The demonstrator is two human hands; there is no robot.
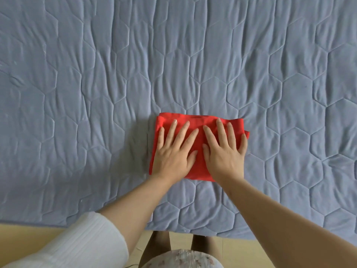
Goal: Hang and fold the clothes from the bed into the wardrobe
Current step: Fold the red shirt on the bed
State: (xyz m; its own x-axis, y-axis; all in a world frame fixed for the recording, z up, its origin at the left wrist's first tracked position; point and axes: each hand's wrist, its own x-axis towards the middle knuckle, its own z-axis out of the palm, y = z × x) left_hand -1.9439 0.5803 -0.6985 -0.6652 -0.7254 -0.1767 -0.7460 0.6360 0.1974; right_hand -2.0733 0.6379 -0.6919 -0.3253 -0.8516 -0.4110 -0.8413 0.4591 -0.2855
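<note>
Two bare hands are laid flat, side by side, on a red garment [201, 146] that has been folded into a compact rectangle. The left hand [173, 151] is spread with its fingers straight and fanned over the left half of the cloth; the right hand [225, 151] is pressed down in the same way over the right half, its little finger reaching the right edge. Nothing is gripped or pinched by either hand: both palms are open and only pressed against the fabric, with the two thumbs lying close together near the middle. The garment is set on a blue-grey quilted bed cover [96, 74] stitched in a honeycomb pattern, close to the near edge of the bed. A white ribbed sleeve [85, 242] is pushed up on the left forearm, while the right forearm is bare. A pale floor [29, 235] is seen below the bed edge. No wardrobe is seen and no other clothes are in view. The step in hand is judged to be the smoothing of a finished fold. For the next move, the bundle would likely need to be lifted from underneath with both hands so the fold is kept, then carried to the wardrobe.
</note>
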